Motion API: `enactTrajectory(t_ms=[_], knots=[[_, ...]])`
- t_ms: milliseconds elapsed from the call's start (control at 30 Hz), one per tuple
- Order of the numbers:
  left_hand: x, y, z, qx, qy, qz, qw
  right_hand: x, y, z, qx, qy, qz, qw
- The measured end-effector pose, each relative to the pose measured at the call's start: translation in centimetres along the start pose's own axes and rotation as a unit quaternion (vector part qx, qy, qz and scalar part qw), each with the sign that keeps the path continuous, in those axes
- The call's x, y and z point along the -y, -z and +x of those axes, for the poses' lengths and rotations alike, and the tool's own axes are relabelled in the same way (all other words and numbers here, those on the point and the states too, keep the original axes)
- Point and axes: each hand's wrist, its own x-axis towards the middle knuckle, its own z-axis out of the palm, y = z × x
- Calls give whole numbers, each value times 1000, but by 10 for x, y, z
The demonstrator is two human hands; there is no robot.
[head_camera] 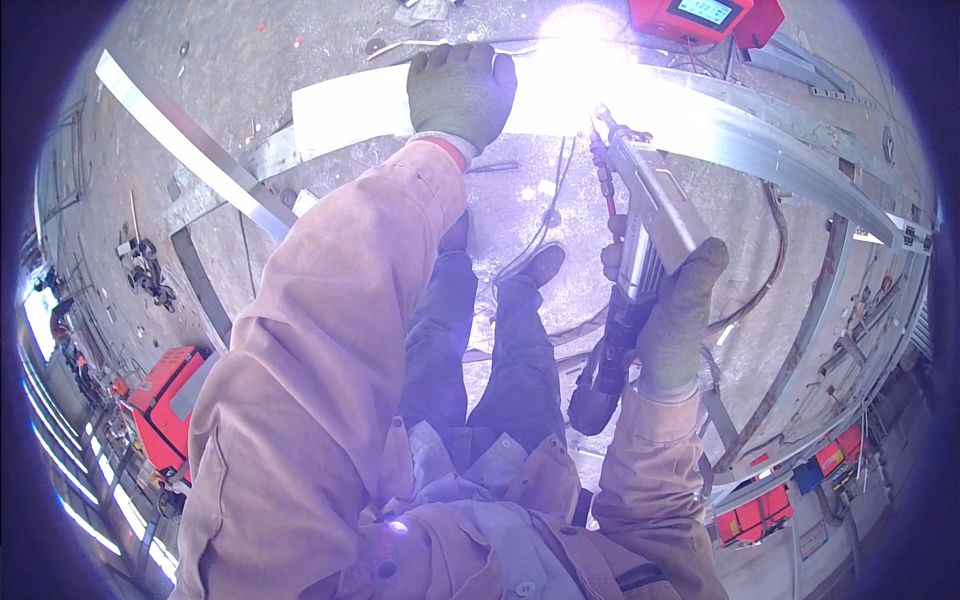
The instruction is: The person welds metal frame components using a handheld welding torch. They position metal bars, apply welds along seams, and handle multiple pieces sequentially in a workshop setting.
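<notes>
A long shiny metal bar (750, 139) lies across in front of me, its surface washed out by glare. My left hand (461, 97), in a grey-green glove, is closed over the bar left of a blinding white welding glow. In my gloved right hand (679, 315) is a handheld welding gun (660, 202), held by its black-wrapped grip. The gun's nozzle points up at the bar, at the lower edge of the glow. Glare hides the exact contact point and the metal around it. A thin wire-feed tube (606, 176) runs along the gun's left side.
A red machine with a lit screen (703, 10) stands beyond the bar. Another metal bar (195, 142) slants at left, near a red machine (161, 405). Cables (772, 262) trail over the concrete floor (352, 202). Steel frame members (806, 352) stand at right.
</notes>
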Motion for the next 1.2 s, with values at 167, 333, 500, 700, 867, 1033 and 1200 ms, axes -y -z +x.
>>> enactTrajectory(t_ms=[167,333,500,700,867,1033,1200], knots=[[0,1,-1,-6,1,3,1000,-3,3,0,15,-3,31,999],[-2,4,-2,9,-2,4,1000,-5,8,-4,9,-15,26,1000],[-2,5,-1,23,3,0,1000,-6,1,-4,-18,-2,45,999],[-2,5,-1,18,-4,9,1000,-9,10,-6,-3,-16,27,999],[-4,7,-1,21,3,16,1000,-11,12,-7,5,-17,25,1000],[-4,8,1,42,4,17,999,-9,9,-10,-6,-16,27,999],[-5,10,-2,35,1,19,999,-11,10,-12,-6,-18,25,1000]])
